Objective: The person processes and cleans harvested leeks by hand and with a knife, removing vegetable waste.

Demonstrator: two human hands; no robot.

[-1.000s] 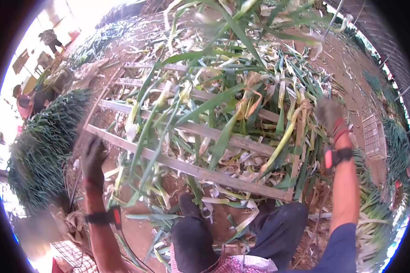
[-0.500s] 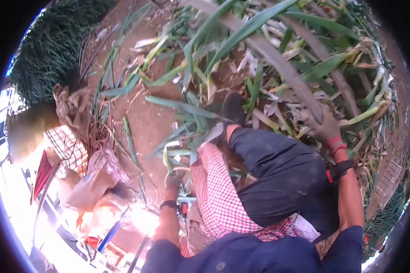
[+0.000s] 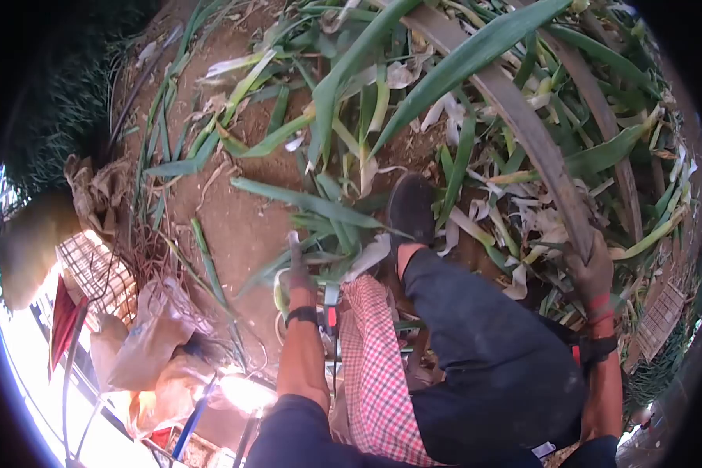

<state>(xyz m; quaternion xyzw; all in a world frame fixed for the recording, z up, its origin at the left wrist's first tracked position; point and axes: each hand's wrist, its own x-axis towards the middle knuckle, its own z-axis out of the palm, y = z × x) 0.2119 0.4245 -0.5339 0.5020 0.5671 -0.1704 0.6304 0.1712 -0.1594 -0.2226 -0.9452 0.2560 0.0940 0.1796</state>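
Observation:
My right hand (image 3: 593, 269), in a dirty glove with a red cuff, is closed around the near end of a long, flat wooden pole (image 3: 522, 132). The pole runs up and left over a heap of leek-like leaves and stalks (image 3: 538, 210). Low on the left, my gloved left hand (image 3: 299, 274) looks closed beside a pale green stalk (image 3: 280, 290). A narrow, light-tipped shape stands up from it, too small to make out. Cut green leaves (image 3: 327, 207) lie on the soil just beyond that hand. Both wrists wear dark straps.
A second wooden strip (image 3: 597, 109) lies across the heap. My dark shoe (image 3: 412, 209) is planted at its edge. Left are plastic bags (image 3: 144, 343), a wire-grid crate (image 3: 97, 273) and a dark green stack (image 3: 70, 132). A checked cloth (image 3: 370, 335) hangs by my leg.
My right hand and the pole's near end have come lower and to the right, toward me. My left hand has risen slightly. The whole view has shifted a little.

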